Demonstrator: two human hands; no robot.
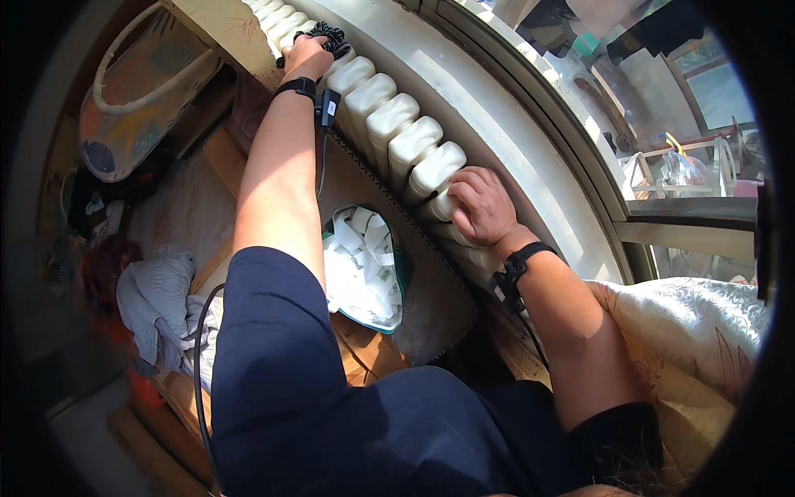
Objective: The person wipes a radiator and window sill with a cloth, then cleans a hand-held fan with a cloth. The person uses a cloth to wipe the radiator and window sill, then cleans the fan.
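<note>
A white sectional radiator runs diagonally below a window sill. My left hand holds a dark striped cloth on the radiator's far sections, near the top of the view. Nearer to me, my right hand rests with bent fingers on top of a radiator section and shows no object in it. Both wrists wear black straps with small devices and cables. Part of the cloth is hidden under the left hand.
A green-rimmed bin of white strips or papers stands below the radiator. Light fabric lies piled at left, near wooden boards. The sill and window frame border the radiator; a shiny white cloth lies at right.
</note>
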